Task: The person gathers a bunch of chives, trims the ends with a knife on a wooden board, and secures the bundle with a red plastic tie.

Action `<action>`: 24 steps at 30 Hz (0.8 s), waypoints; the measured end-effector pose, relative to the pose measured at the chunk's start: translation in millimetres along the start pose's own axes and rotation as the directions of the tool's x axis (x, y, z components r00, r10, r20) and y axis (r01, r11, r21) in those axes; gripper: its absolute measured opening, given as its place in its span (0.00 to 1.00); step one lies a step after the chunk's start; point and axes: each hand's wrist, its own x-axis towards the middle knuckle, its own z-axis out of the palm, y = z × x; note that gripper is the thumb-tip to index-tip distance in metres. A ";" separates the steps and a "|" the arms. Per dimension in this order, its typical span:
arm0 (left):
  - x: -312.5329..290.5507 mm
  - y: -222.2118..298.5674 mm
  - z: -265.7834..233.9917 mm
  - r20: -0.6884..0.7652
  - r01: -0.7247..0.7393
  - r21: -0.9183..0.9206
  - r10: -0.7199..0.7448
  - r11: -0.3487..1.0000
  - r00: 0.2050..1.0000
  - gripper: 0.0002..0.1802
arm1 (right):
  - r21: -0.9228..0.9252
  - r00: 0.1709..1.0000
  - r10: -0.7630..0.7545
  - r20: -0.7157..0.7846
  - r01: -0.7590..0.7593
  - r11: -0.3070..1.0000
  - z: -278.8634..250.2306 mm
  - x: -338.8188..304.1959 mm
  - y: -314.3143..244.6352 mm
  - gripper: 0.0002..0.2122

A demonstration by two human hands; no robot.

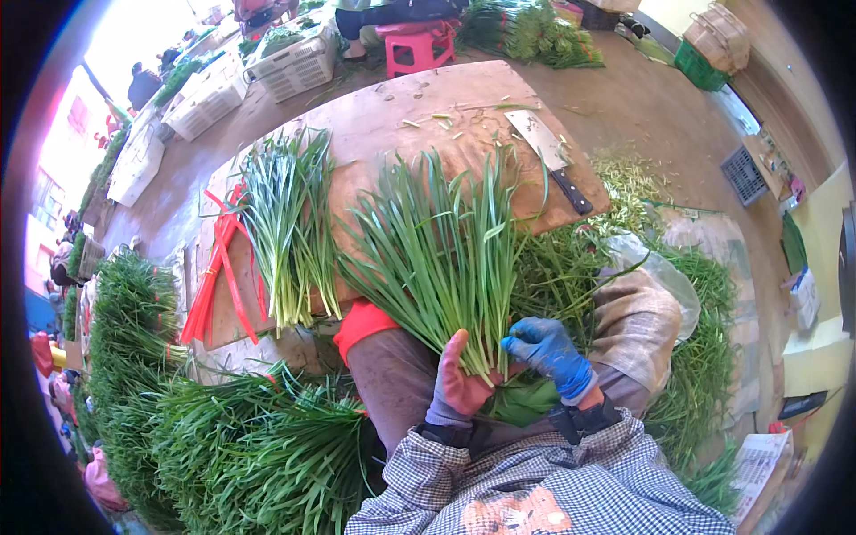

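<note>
A fanned bunch of garlic chives (441, 259) stands over my lap, leaves pointing away from me and pale stem ends toward me. My left hand (456, 382), in a pinkish covering, is closed round the stem ends, its thumb up along their left side. My right hand (555, 357), in a blue glove, is bent into a pinch against the right edge of the stems. What its fingertips hold is hidden. Left of the bunch, a smaller pile of chives (290, 223) lies on the board beside red tie strips (214, 281).
A cleaver (539, 143) with a black handle lies on the wooden board (392, 107), among cut stem bits. Chive bunches (250, 446) heap at my left. Loose leaves and trimmings (695, 357) cover the right side. Beyond stand a pink stool (419, 49) and white crates (294, 67).
</note>
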 end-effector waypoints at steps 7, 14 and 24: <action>-0.1 2.9 20.3 -0.036 0.036 -0.039 -0.037 0.999 0.999 0.32 | 0.477 0.964 0.248 -0.097 -0.174 0.861 -13.2 0.1 2.7 0.03; -3.9 -0.1 10.6 -0.020 0.041 0.001 -0.041 0.999 0.999 0.31 | -0.184 0.980 -0.157 -0.126 0.132 0.974 -1.0 25.6 -13.1 0.09; -5.0 -9.3 8.9 -0.241 0.080 0.256 -0.016 0.963 0.970 0.23 | 0.026 0.992 -0.003 -0.126 0.007 1.000 -0.1 14.0 -1.9 0.08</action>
